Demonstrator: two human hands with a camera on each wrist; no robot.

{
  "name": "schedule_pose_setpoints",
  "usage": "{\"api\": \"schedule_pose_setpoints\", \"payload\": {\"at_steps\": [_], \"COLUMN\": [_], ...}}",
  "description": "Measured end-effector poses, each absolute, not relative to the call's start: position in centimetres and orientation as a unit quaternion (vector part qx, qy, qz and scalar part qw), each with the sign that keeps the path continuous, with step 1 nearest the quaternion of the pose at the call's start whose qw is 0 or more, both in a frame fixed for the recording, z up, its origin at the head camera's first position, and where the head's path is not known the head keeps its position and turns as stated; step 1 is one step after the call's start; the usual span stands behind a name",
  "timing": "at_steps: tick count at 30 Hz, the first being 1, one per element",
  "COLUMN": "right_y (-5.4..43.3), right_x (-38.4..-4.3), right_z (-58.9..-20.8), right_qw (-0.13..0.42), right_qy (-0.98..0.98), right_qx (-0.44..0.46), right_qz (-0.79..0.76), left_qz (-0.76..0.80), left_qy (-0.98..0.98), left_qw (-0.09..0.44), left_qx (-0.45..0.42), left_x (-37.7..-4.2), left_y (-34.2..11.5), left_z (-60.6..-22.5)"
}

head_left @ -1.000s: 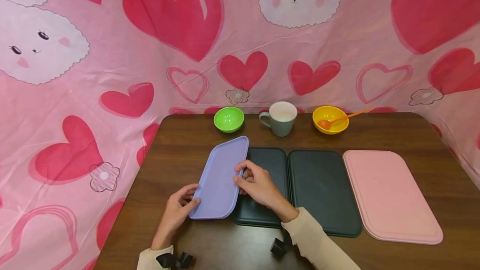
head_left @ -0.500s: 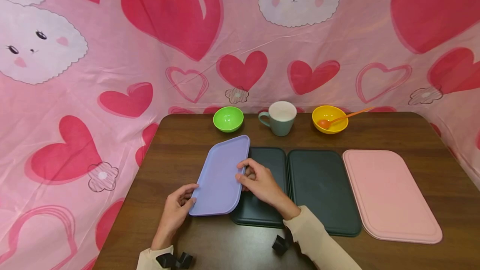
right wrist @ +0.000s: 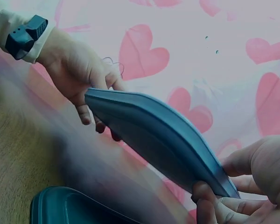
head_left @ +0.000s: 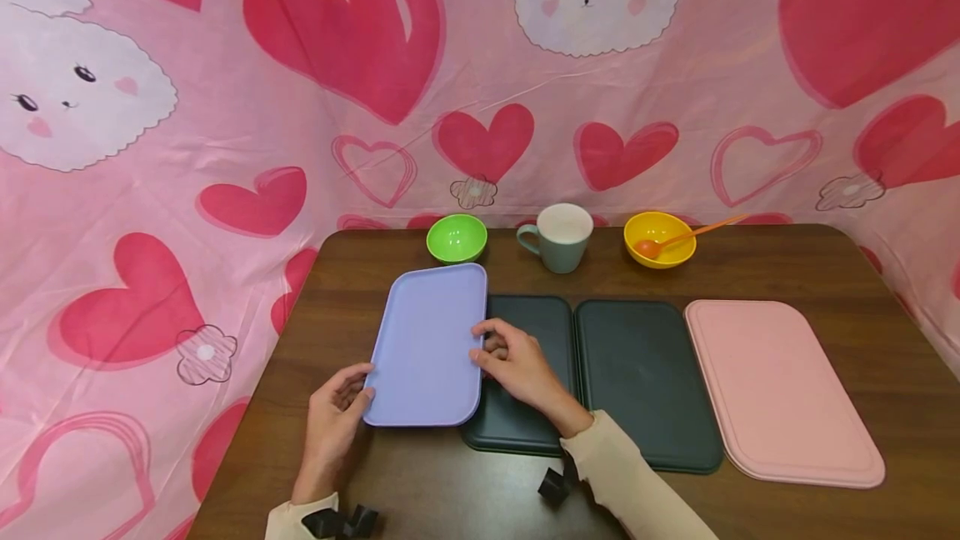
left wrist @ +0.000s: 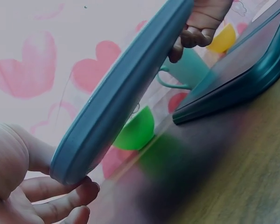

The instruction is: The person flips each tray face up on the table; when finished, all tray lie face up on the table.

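A rimmed, round-cornered lavender tray [head_left: 427, 348] is pinched by your left hand [head_left: 334, 408] and right hand [head_left: 519, 363] above the brown wood-grain table [head_left: 427, 482]; heart-print pink cloth [head_left: 480, 48] hangs on the far side.

The lilac tray [head_left: 427, 348], dark trays [head_left: 648, 382] and pink tray [head_left: 783, 390] look like smooth, matt plastic. The green bowl [head_left: 457, 238] and yellow bowl [head_left: 664, 257] shine glossily. The table [head_left: 450, 482] is wood-grained, faintly sheeny; the backdrop [head_left: 480, 48], creased cloth.

Both cream sleeves [head_left: 632, 477] carry a small black wrist device [right wrist: 21, 42] of angular, blocky parts.
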State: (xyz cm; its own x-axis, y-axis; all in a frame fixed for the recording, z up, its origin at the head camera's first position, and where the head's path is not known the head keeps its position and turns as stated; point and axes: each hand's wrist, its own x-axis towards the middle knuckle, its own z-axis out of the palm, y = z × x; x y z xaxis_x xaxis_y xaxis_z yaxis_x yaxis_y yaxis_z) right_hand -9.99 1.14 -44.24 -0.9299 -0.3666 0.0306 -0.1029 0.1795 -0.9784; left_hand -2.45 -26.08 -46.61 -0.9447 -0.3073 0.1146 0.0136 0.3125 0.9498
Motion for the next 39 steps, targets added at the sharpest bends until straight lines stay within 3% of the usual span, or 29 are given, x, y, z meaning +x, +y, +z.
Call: {"api": "schedule_pose_setpoints", "payload": {"at_steps": [24, 39], "right_y": [-3.2, -4.8], "right_x": [-10.7, -10.3], "right_z": [-45.1, -45.5], "right_qw": [0.064, 0.088], "right_qy": [0.83, 0.848], "right_qx": [-0.133, -0.135], "right_qz": [-0.539, -0.505], "left_qz": [-0.594, -0.595], "left_qy": [-0.77, -0.772], "left_qw": [0.178, 0.169], "left_qx": [0.148, 0.149], "left_x": [-2.4, -2.2], "left_y": [-29.2, -31.1], "left_z": [-46.8, -47.7]}}
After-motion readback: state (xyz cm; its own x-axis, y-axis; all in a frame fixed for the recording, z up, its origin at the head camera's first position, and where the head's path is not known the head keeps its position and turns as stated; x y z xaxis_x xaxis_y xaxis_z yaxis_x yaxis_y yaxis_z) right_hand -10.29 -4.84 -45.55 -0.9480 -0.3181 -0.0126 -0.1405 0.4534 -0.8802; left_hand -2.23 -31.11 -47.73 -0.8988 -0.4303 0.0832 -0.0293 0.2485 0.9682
